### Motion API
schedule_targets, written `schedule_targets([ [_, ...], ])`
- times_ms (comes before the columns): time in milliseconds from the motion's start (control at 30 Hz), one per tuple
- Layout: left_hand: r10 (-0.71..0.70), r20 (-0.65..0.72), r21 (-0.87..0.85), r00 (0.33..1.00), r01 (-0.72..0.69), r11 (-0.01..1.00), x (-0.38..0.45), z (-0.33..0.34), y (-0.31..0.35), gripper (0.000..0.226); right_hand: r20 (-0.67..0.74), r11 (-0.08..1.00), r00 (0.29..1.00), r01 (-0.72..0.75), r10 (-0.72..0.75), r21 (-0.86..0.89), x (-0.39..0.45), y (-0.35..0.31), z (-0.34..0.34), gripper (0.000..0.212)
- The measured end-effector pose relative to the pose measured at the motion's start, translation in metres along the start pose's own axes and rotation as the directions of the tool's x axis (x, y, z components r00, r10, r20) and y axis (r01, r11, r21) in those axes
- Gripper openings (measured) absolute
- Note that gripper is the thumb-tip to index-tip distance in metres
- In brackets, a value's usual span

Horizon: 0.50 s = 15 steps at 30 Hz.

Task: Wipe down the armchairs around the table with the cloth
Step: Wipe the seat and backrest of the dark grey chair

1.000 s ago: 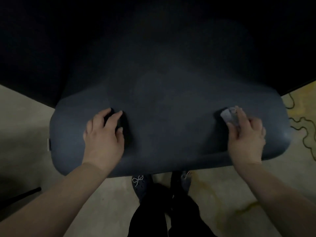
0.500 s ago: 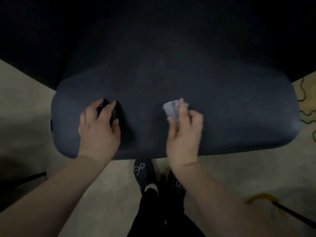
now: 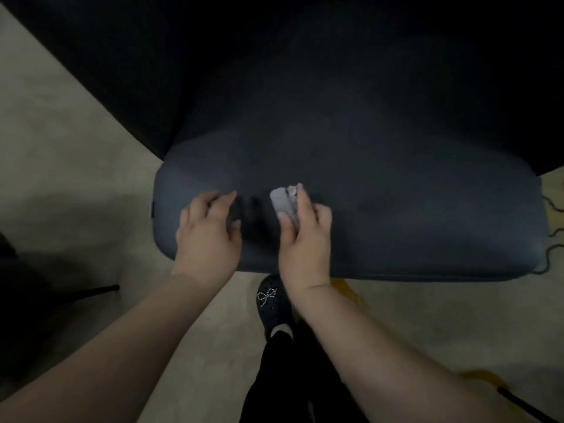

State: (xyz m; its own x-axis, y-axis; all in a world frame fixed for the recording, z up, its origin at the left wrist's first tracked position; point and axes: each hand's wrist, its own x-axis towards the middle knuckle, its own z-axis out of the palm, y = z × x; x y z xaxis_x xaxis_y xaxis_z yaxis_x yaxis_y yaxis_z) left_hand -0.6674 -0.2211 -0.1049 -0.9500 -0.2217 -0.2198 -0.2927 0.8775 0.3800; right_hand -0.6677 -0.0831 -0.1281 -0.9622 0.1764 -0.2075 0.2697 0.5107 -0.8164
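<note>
The dark armchair [image 3: 396, 215] is being leaned over from behind, its padded top edge lying under both hands. A small grey cloth [image 3: 284, 204] is being pinched between thumb and fingers of the right hand [image 3: 305, 239] and pressed against the padding. Just beside it, the left hand [image 3: 207, 236] is being rested on the chair, fingers spread and slightly bent. A black shoe [image 3: 270, 303] is being shown below the hands, on the pale floor [image 3: 76, 178].

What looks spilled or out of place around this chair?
A yellowish stain marks the floor just under the chair edge, with another patch nearer the right arm. It looks like a spill or discolouration. A loose cord snakes at the right.
</note>
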Motion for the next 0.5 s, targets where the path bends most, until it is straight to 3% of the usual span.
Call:
schedule_targets([
  [200,-0.022,0.029,0.104,0.999,0.019,0.994,-0.015,-0.080,0.003,0.050,0.120,0.991,0.984,-0.133,0.131,0.013,0.023,-0.048,-0.109,0.041],
  [300,0.009,0.009,0.138,1.000,-0.010,0.990,-0.025,-0.129,0.007,0.049,0.115,0.986,0.980,-0.164,0.161,0.017,0.017,-0.077,-0.155,0.040],
  [500,0.068,0.001,0.222,0.998,-0.066,0.973,-0.037,-0.214,0.006,0.048,0.102,0.971,0.974,-0.215,0.204,0.105,-0.004,-0.134,-0.192,0.042],
])
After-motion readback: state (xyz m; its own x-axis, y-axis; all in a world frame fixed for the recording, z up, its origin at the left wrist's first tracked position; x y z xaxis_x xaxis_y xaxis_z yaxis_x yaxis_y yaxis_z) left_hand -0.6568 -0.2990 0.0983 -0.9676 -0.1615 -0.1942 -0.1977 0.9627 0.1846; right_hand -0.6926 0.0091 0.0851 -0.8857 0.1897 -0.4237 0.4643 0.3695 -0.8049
